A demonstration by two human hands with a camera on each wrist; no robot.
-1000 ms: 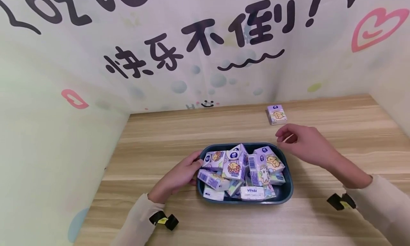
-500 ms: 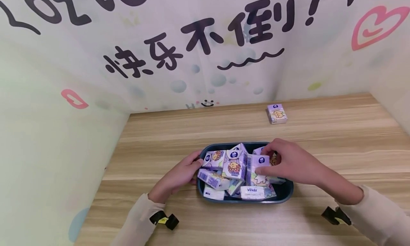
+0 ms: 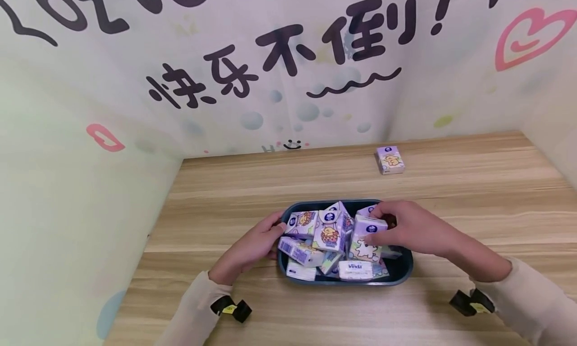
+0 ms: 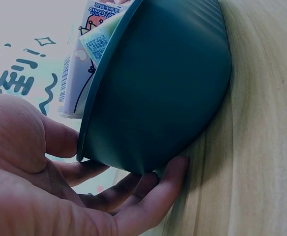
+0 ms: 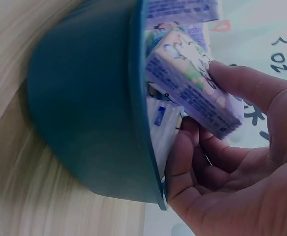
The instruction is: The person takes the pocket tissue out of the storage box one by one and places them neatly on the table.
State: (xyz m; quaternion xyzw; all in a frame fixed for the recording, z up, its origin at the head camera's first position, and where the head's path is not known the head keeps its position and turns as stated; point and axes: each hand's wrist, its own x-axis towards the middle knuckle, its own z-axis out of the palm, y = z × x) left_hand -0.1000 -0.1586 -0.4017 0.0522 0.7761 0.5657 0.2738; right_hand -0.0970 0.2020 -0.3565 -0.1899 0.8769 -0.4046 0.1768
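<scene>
A dark teal plastic basin (image 3: 344,284), heaped with small purple-and-white tissue packs, sits on the wooden table. My left hand (image 3: 257,243) grips its left end, the thumb at the rim and the fingers against the outer wall (image 4: 158,93) in the left wrist view. Over the basin's right side, my right hand (image 3: 414,228) pinches one tissue pack (image 3: 364,252) between thumb and fingers. In the right wrist view that pack (image 5: 195,96) is tilted above the rim, with the thumb on its printed face. Its lower end overlaps the other packs.
One tissue pack (image 3: 390,160) lies alone on the table (image 3: 234,186) behind the basin, near the back edge. A white cloth (image 3: 297,90) with black writing hangs behind the table. Pale walls stand on the left and right.
My right hand has come down from beyond the basin's right rim onto the packs inside and taken hold of one, tipping it more upright. The left hand stays at the basin's left end.
</scene>
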